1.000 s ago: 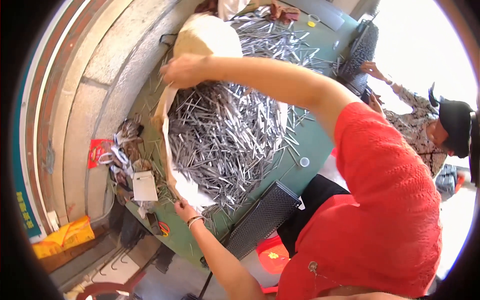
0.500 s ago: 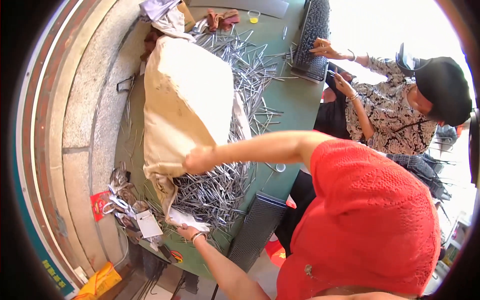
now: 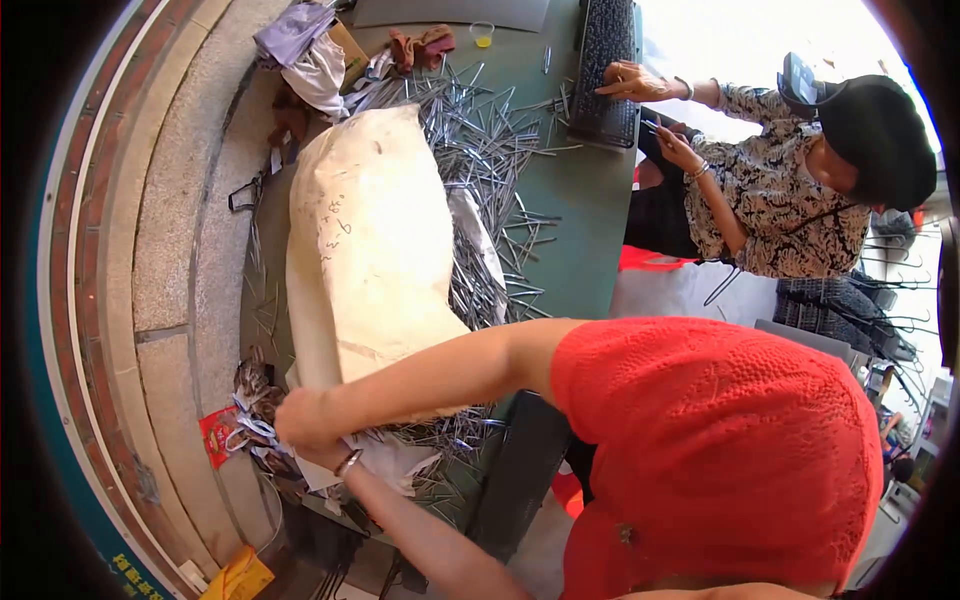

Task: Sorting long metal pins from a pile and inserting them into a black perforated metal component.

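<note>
A green table [image 3: 570, 220] is filling the middle of the view, with a stone ledge [image 3: 160, 235] running along its left. A co-worker [image 3: 780, 200] in a patterned shirt and black cap is sitting across its upper right side. A large cream sack [image 3: 390, 230], bearing dark handwritten marks, is lying on the left half of the table, its lower end reaching to the person's 2 hands. A loose heap of thin grey metal strips [image 3: 480, 130] is spreading out along the sack's upper and right edges, and more strips are showing below the near forearm.

A dark panel [image 3: 515, 480] is leaning against or lying by the near edge; I cannot tell which. A black textured tray [image 3: 605, 60] is lying at the far right edge, with 1 of the co-worker's hands [image 3: 635, 82] resting on it. A purple cloth [image 3: 293, 32] is lying bunched in the upper left corner, and a smaller reddish cloth [image 3: 422, 45] is lying to its right.

The person's right hand [image 3: 305, 420] is resting at the sack's lower left end, its fingers facing away, so I cannot tell whether they are closing on the fabric. The left hand [image 3: 330, 452] is lying just beneath it, mostly hidden; I cannot tell its grip either. A yellow bag [image 3: 240, 577] is showing at the bottom left. A red packet [image 3: 217, 435] is lying left of the hands, a small clear cup [image 3: 482, 35] is standing near the top, and a bracelet [image 3: 349, 462] is circling the left wrist.
</note>
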The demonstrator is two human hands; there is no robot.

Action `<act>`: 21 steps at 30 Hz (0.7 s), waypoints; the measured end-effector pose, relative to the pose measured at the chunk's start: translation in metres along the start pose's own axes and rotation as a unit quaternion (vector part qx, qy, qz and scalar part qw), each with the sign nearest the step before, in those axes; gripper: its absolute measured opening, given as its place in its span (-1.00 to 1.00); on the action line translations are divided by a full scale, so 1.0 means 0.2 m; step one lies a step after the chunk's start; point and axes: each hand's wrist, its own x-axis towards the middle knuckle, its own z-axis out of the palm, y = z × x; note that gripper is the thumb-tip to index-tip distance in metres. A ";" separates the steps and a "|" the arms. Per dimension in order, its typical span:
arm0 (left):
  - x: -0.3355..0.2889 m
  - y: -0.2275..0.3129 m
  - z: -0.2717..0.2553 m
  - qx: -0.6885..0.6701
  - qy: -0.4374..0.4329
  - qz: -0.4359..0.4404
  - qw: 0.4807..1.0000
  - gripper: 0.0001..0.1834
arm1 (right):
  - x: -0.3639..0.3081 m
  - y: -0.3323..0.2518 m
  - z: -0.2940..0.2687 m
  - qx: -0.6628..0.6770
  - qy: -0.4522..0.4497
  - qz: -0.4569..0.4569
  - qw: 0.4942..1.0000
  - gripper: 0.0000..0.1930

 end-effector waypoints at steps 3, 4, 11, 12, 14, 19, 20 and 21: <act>0.05 -0.38 -0.20 -0.035 0.058 0.102 0.992 -0.65 | -0.11 0.22 -0.15 0.389 0.140 -0.200 0.888 -0.86; 0.06 -0.28 -0.09 -0.056 0.042 0.111 0.991 -0.65 | -0.26 0.54 -0.25 0.320 0.232 -0.153 0.906 -0.80; 0.31 -0.21 -0.06 -0.093 0.036 0.103 0.990 -0.66 | -1.06 1.78 -0.15 0.048 -0.011 0.601 0.797 -0.28; 0.30 -0.22 -0.06 -0.092 0.028 0.097 0.991 -0.66 | -1.04 1.79 -0.13 0.102 -0.083 0.601 0.789 -0.23; 0.27 -0.23 -0.07 -0.091 0.013 0.085 0.992 -0.67 | -0.95 1.77 -0.05 0.093 -0.045 0.625 0.774 -0.21; 0.20 -0.15 -0.07 -0.103 -0.033 0.064 0.992 -0.67 | -0.95 1.84 -0.01 0.065 -0.070 0.530 0.843 -0.44; 0.21 -0.14 -0.10 -0.104 -0.029 0.059 0.992 -0.67 | -0.94 1.83 0.00 0.068 -0.071 0.524 0.846 -0.44; 0.22 -0.12 -0.14 -0.106 -0.024 0.056 0.993 -0.67 | -0.94 1.81 -0.01 0.052 -0.086 0.485 0.869 -0.48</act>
